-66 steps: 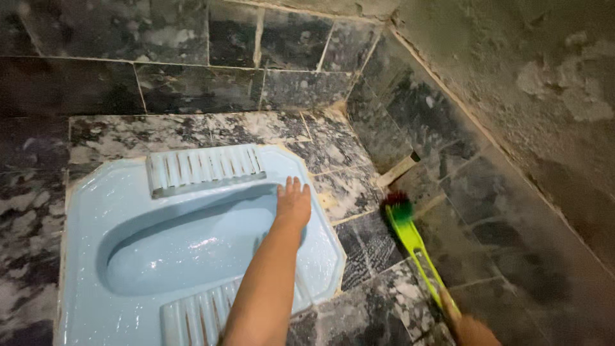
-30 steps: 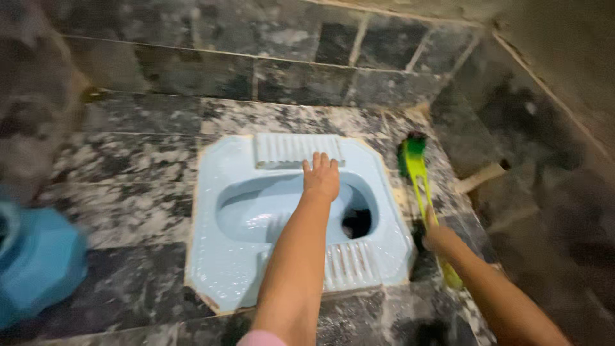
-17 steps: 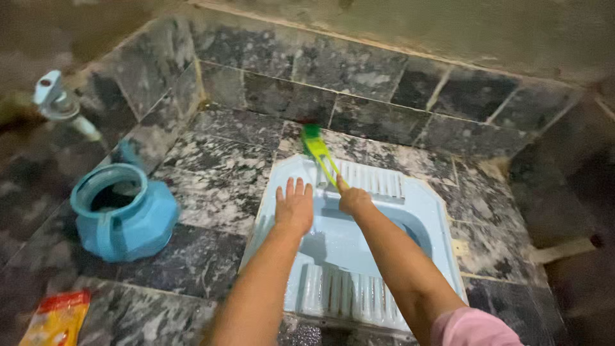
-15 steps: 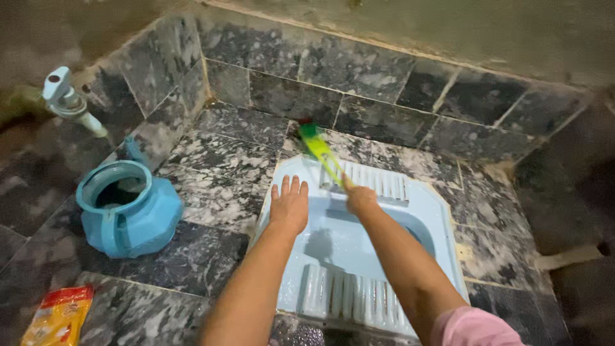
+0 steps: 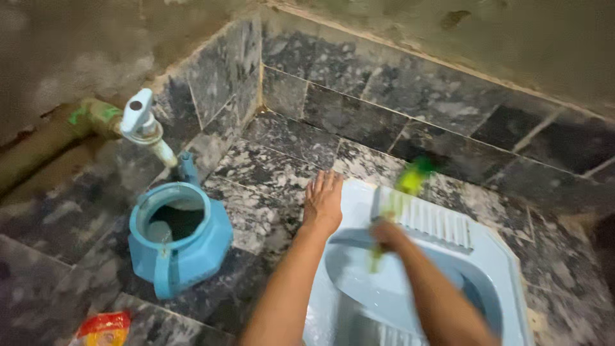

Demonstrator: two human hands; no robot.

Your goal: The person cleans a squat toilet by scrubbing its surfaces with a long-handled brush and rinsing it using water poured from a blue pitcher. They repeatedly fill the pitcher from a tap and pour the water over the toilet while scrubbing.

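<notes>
The person leans over a pale blue squat toilet (image 5: 493,269) set flush into a floor (image 5: 269,186) of dark marbled tiles. The left hand (image 5: 322,200) lies flat on the toilet's near-left rim, fingers (image 5: 327,181) spread open and gripping nothing, their tips reaching onto the tile. The right hand (image 5: 387,234) is closed around the handle of a green brush (image 5: 405,189), which is blurred; its head points up and away toward the ribbed footrest (image 5: 435,221) and the floor at the far edge of the toilet. Well to the left stands a blue water jug (image 5: 176,240) with its mouth open, just under a tap (image 5: 142,125) that sticks out from the stained wall (image 5: 77,57). A red and yellow packet (image 5: 102,328) lies on the floor near the jug, at the bottom edge of the view
</notes>
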